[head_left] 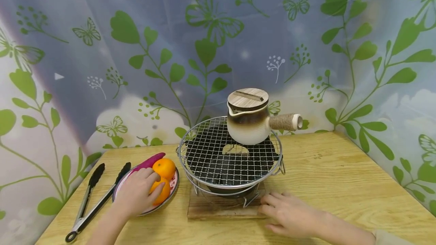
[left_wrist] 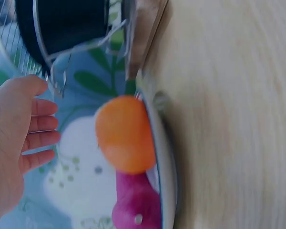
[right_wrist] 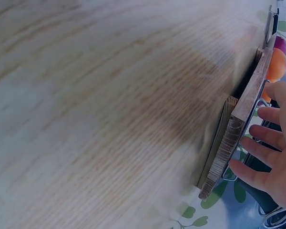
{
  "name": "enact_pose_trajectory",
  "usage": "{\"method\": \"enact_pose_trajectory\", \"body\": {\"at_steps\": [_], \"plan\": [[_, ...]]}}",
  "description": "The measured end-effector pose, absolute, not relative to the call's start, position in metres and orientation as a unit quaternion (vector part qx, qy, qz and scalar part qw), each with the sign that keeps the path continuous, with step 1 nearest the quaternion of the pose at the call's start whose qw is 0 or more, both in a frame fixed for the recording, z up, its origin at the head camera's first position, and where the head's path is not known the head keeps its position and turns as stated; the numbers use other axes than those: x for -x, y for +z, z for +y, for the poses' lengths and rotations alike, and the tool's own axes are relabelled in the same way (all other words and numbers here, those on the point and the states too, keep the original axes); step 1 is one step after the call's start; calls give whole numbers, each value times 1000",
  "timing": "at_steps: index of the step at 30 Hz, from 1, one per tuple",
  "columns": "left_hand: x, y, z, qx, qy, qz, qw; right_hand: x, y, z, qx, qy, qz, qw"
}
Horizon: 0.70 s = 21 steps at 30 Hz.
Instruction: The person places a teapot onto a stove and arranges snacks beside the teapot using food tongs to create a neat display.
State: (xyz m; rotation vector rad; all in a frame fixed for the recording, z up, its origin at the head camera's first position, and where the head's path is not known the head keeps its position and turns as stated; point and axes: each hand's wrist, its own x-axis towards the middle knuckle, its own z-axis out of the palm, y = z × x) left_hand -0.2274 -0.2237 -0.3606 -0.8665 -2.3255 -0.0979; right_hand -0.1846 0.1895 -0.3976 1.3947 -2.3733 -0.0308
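My left hand (head_left: 137,191) hovers over a patterned plate (head_left: 176,185), its fingers loosely bent beside the front orange (head_left: 162,193). In the left wrist view that hand (left_wrist: 26,136) is apart from the nearer orange (left_wrist: 125,134) and holds nothing. A second orange (head_left: 164,168) and a long purple vegetable (head_left: 153,160) share the plate. At the right end of a wooden board (head_left: 221,211) lies my right hand (head_left: 289,213), fingers relaxed. The right wrist view shows those fingers (right_wrist: 260,152) spread near the board's edge; contact is hard to tell.
On the board stands a dark round stove under a wire grill (head_left: 235,177). A lidded ceramic pot (head_left: 248,127) sits at the grill's back right, its wrapped handle (head_left: 282,122) pointing right. Tongs (head_left: 98,205) lie left of the plate. A printed curtain (head_left: 156,67) hangs behind the table.
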Motion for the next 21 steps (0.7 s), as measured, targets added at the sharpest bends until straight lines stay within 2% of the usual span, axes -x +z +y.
{"method": "enact_pose_trajectory", "body": {"at_steps": [10,21], "plan": [[232,-359,-270,218,-48,-917,330,184,-402,190,-502,-18,-840,206],[235,-373,-307,134,-88,-924,346,185,-404,190,-508,-9,-836,205]]}}
